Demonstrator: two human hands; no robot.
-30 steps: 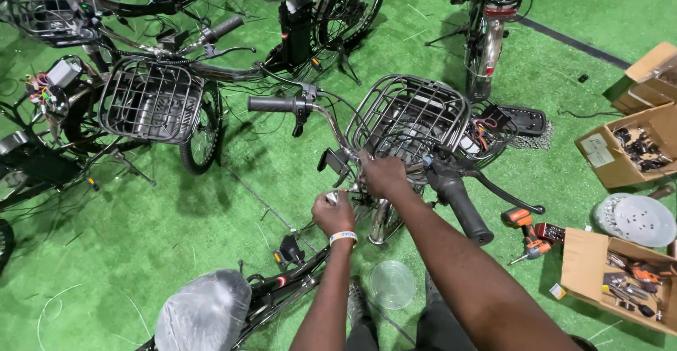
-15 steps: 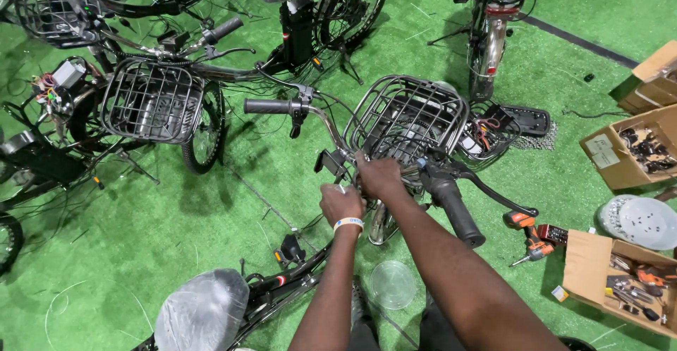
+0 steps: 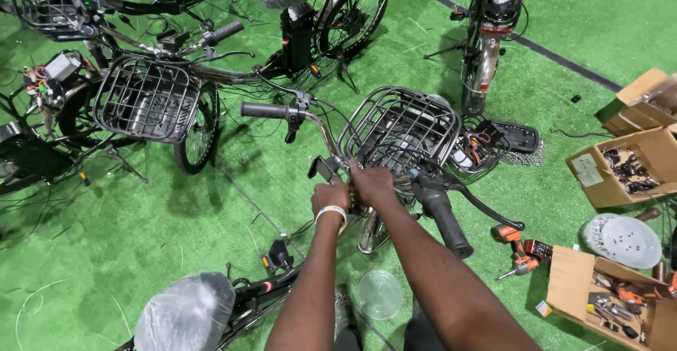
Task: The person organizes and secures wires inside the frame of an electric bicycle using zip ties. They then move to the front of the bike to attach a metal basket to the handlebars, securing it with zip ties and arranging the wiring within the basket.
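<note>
I look down on a bicycle standing on green turf, with a wire front basket (image 3: 398, 129) and a seat wrapped in plastic (image 3: 185, 312). My left hand (image 3: 330, 197), with a white wristband, is closed around the middle of the handlebar (image 3: 321, 129) next to a small black bracket (image 3: 323, 167). My right hand (image 3: 372, 184) touches it on the right, fingers curled over the same middle part just behind the basket. The left grip (image 3: 264, 110) and the right grip (image 3: 444, 220) stick out to either side. My fingers hide whatever small part lies under them.
Other bicycles with wire baskets (image 3: 144, 100) crowd the left and the back. Cardboard boxes of parts (image 3: 620, 171) and tools (image 3: 606, 301) stand at the right. An orange drill (image 3: 518, 249), a round white disc (image 3: 624, 238) and a clear round lid (image 3: 379, 294) lie on the turf.
My left hand has moved up from below the handlebar and now sits against my right hand at the handlebar's middle. The right hand has stayed in place.
</note>
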